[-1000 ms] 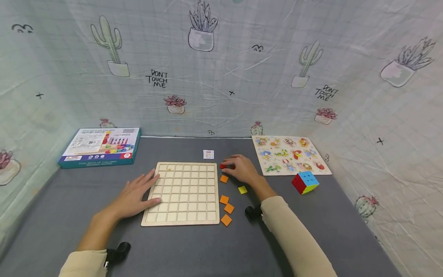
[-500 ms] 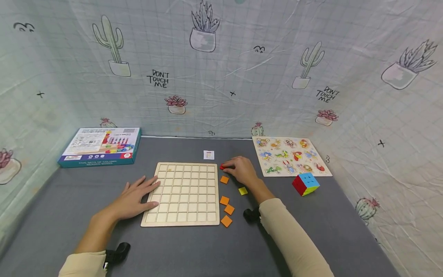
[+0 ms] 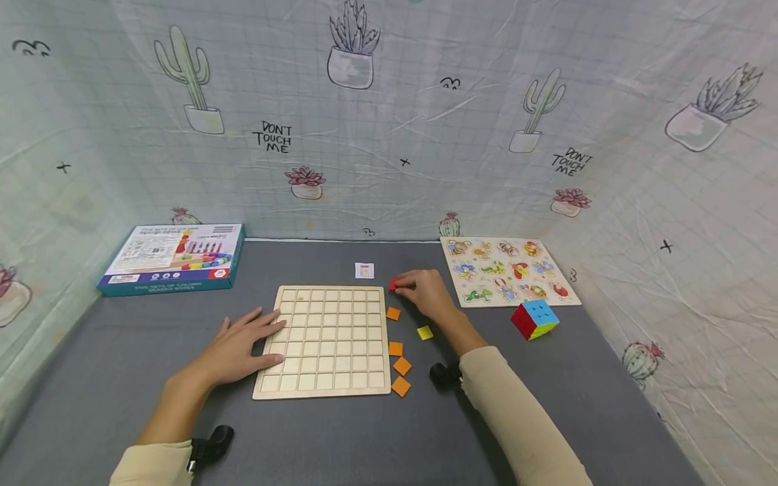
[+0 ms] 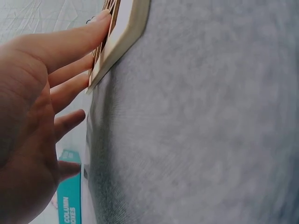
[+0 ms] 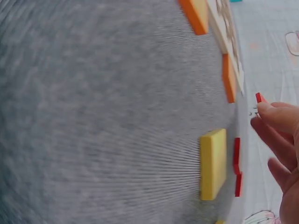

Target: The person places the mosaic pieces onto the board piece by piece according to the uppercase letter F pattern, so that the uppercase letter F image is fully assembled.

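In the head view, a square wooden grid board (image 3: 328, 341) lies flat with bare cells. My left hand (image 3: 240, 347) rests on its left edge, fingers straight and spread; the left wrist view has the thumb (image 4: 74, 44) on the board's rim. My right hand (image 3: 425, 293) pinches a small red square tile (image 5: 260, 98) between thumb and fingertips, just beyond the board's far right corner and raised off the table. Below that hand in the right wrist view lie two red tiles (image 5: 237, 155), which the hand hides in the head view. A yellow tile (image 3: 425, 333) lies nearby.
Several orange tiles (image 3: 401, 366) lie along the board's right edge. A small printed card (image 3: 365, 271) sits behind the board. At the back are a boxed game (image 3: 176, 260) on the left and an insect picture board (image 3: 507, 273) on the right, with a colour cube (image 3: 535, 319) before it.
The right hand has raised the red tile and moved it slightly away from me. The board has slid a little to the right under the left hand, nudging an orange tile.
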Demonstrator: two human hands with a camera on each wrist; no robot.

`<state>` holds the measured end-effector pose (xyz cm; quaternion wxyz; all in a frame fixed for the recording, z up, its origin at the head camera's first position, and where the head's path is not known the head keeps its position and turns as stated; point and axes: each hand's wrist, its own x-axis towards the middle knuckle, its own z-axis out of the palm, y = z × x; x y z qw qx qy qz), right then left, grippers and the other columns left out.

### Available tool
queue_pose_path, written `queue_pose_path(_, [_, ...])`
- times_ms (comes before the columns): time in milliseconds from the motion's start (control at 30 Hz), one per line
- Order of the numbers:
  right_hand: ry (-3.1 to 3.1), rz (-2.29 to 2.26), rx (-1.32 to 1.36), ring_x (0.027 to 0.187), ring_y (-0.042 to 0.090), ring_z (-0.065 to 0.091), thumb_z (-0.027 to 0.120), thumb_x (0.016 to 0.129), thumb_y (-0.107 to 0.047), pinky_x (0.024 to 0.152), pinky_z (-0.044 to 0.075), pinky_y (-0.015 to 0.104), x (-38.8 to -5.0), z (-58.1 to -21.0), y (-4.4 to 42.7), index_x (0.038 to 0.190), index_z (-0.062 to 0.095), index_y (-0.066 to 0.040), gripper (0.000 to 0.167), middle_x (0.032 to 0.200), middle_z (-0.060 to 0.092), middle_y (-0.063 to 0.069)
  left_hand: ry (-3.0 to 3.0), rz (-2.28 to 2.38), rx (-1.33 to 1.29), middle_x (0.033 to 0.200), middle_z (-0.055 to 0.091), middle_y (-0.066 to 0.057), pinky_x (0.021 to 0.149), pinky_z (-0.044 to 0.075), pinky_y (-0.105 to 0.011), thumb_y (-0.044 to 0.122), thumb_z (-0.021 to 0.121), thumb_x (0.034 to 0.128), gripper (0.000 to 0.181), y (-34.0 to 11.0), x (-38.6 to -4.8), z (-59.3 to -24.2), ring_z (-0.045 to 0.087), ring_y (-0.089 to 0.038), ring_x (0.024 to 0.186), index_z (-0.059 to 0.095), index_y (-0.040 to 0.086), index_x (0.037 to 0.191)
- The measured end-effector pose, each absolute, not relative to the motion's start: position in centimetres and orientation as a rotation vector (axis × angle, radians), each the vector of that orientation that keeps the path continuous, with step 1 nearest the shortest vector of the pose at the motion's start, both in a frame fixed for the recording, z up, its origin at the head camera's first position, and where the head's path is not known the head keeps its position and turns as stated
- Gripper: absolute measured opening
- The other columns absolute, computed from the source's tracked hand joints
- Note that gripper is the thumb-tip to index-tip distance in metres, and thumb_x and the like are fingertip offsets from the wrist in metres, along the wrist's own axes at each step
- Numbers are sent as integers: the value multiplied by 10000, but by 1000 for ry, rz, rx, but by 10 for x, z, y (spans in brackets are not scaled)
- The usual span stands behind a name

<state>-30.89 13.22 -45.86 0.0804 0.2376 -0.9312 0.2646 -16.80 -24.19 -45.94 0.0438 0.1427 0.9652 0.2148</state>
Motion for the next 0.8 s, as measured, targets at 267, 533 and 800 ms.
queue_pose_path(267, [-2755, 1068, 686, 1136, 287, 720, 779, 889, -104, 872, 632, 353, -306, -450, 136, 1077, 805, -55, 197, 1219, 766, 93, 2980, 601, 400, 1594, 475, -133, 1093, 148, -872, 547, 756, 851, 737, -236, -170, -460, 319, -499, 1504, 581, 161, 1454])
queue_pose_path(533, [-2780, 1223, 669, 1119, 266, 725, 762, 913, -137, 842, 633, 324, -304, -448, 133, 1107, 796, -58, 212, 1259, 753, 79, 2969, 586, 402, 1562, 518, -129, 1024, 205, -905, 566, 770, 828, 740, -240, -171, -457, 377, -517, 1469, 623, 136, 1412])
queue_pose_path(800, [-2768, 1326, 652, 1067, 244, 740, 776, 903, -154, 827, 629, 281, -299, -445, 131, 1086, 802, -61, 207, 1244, 759, 81, 2942, 613, 424, 1556, 527, -122, 1024, 200, -904, 561, 778, 822, 740, -243, -173, -455, 389, -518, 1467, 627, 132, 1407])
